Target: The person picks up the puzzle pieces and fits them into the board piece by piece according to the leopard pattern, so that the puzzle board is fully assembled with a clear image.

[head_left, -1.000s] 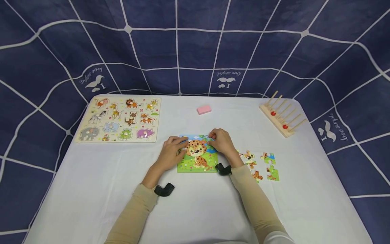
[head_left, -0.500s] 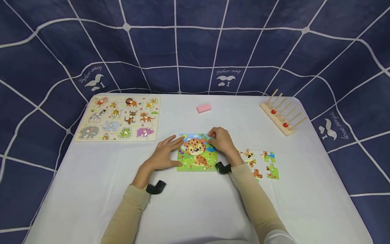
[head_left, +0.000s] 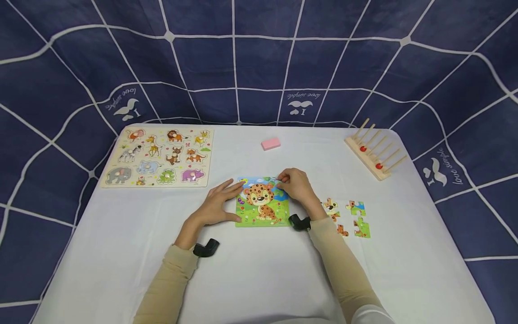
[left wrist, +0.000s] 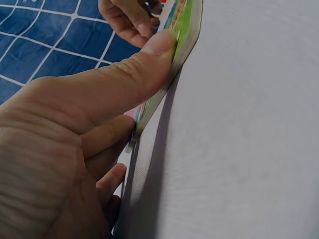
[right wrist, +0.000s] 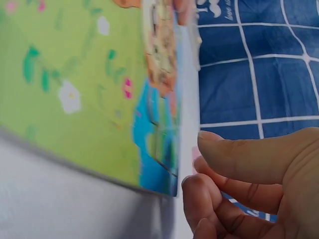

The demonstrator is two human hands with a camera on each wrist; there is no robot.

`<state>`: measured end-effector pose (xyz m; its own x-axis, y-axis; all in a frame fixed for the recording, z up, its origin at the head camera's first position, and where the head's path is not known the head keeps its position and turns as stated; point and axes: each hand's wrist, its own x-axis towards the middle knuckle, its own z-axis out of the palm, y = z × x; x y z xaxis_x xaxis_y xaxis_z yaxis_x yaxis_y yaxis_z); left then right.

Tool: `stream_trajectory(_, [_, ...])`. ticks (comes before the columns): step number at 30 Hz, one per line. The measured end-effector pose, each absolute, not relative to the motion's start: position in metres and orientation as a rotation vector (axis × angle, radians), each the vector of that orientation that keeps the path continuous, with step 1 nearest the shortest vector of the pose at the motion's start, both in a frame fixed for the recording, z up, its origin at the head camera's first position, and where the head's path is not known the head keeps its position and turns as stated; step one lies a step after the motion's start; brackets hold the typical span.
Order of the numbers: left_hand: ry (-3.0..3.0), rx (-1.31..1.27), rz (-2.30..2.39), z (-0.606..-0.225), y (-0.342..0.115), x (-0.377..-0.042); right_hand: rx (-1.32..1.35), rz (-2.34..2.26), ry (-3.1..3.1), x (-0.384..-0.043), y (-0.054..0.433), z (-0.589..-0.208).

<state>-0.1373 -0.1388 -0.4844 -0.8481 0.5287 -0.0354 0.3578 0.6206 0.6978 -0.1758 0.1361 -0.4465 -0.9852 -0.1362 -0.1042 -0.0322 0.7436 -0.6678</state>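
A leopard picture puzzle board (head_left: 259,220) lies on the table in the head view. My left hand (head_left: 216,207) spreads along its left side, fingers fairly straight. In the left wrist view the left thumb (left wrist: 159,45) presses on the board's face near its edge. At the board's top right corner my right hand (head_left: 297,184) has thumb and forefinger together, a thin puzzle piece (head_left: 275,178) edge showing at the tips. The right wrist view has the right fingers (right wrist: 197,194) curled beside that corner. Several loose puzzle pieces (head_left: 362,227) lie to the right.
At the left stands out a large animal peg board (head_left: 155,157). A pink block (head_left: 270,144) lies behind the leopard board. A wooden rack (head_left: 370,159) with upright sticks and red beads stands at the back right. A blue checked cloth (head_left: 263,63) hangs behind the white table.
My left hand has shifted left and opened out, uncovering the board's left part. My right hand stays at the top right corner, with only a slight shift to the right.
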Motion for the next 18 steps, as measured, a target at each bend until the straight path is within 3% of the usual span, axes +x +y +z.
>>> stream_trajectory(9, [2.608, 0.71, 1.053, -0.486, -0.138, -0.137, -0.115, -1.154, 2.842, -0.166, 0.162, -0.417])
stream_trajectory(18, [2.62, 0.729, 1.037, -0.484, -0.138, -0.137, -0.079, -1.147, 2.954, -0.144, 0.221, -0.401])
